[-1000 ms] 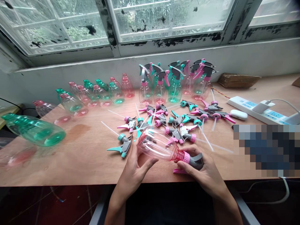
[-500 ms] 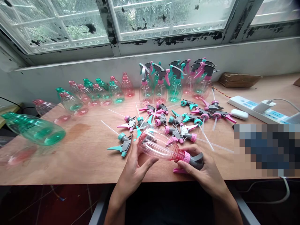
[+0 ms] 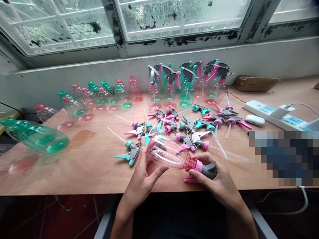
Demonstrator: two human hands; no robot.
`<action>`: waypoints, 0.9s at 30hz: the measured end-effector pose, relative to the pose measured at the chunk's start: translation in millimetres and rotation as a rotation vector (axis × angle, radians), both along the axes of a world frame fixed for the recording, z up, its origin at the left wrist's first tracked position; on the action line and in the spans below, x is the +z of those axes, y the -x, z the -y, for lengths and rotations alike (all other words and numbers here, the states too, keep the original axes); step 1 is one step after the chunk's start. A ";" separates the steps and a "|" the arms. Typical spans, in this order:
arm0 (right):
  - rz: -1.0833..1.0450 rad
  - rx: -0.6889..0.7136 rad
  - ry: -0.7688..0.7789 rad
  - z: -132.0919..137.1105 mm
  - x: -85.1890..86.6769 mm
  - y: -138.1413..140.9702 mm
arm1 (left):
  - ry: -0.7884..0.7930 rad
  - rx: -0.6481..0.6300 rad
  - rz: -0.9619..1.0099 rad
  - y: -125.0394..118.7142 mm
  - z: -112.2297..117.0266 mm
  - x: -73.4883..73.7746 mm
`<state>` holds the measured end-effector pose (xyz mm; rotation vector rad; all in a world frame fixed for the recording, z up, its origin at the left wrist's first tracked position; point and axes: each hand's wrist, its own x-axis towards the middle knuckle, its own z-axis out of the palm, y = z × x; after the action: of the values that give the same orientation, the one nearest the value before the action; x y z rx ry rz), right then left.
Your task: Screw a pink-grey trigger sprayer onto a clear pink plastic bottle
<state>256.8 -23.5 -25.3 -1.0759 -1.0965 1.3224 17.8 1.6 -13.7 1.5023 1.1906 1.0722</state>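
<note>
A clear pink spray bottle (image 3: pixel 169 152) lies on its side between my hands, over the front of the table, its neck pointing right. My left hand (image 3: pixel 144 176) is closed around its base end. A grey trigger sprayer (image 3: pixel 208 170) with a pink collar sits at the bottle's neck, and my right hand (image 3: pixel 214 181) grips it there with thumb and fingers at the collar. The sprayer's pink trigger (image 3: pixel 191 180) shows below my right thumb. Just beyond the bottle lie several loose trigger sprayers (image 3: pixel 188 141), pink and teal, with thin white tubes.
Several open bottles (image 3: pixel 124 98), pink and green, stand at the back left, with a green bottle (image 3: pixel 37 137) nearer. Bottles fitted with sprayers (image 3: pixel 186 91) stand along the wall. A power strip (image 3: pixel 274 114), a white device (image 3: pixel 255 120) and a brown package (image 3: pixel 255 83) are on the right.
The view has shifted very slightly. Both hands keep the same hold on the pink bottle and its sprayer, with no other visible movement.
</note>
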 end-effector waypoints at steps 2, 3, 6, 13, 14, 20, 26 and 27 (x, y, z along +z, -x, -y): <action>-0.021 0.012 0.004 0.2 -2.2 -0.4 | 0.001 -0.003 0.004 -0.5 -0.4 1.0; -0.029 0.019 0.004 0.2 -3.1 -0.7 | 0.000 -0.005 0.006 -0.8 -0.6 1.5; -0.046 0.029 0.013 0.4 -3.8 -0.8 | -0.003 -0.013 0.006 -1.3 -1.2 2.5; -0.044 0.000 -0.009 0.8 -0.9 0.6 | -0.009 -0.011 0.012 -1.7 -1.8 2.2; -0.033 0.002 -0.020 0.5 -1.5 0.0 | -0.008 -0.013 0.016 -1.8 -2.0 2.2; -0.019 0.049 -0.060 -0.8 -3.2 -4.0 | -0.007 -0.018 0.036 -2.9 -3.1 1.8; -0.042 0.047 -0.065 0.1 1.3 -3.2 | 0.013 -0.003 0.041 -2.9 -4.4 -0.1; -0.034 0.047 -0.066 0.1 1.8 -3.2 | 0.016 0.000 0.042 -2.8 -4.3 0.0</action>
<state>260.0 -23.6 -23.5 -0.9813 -1.1376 1.3277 20.6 5.9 -13.7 1.4603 1.1675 1.0867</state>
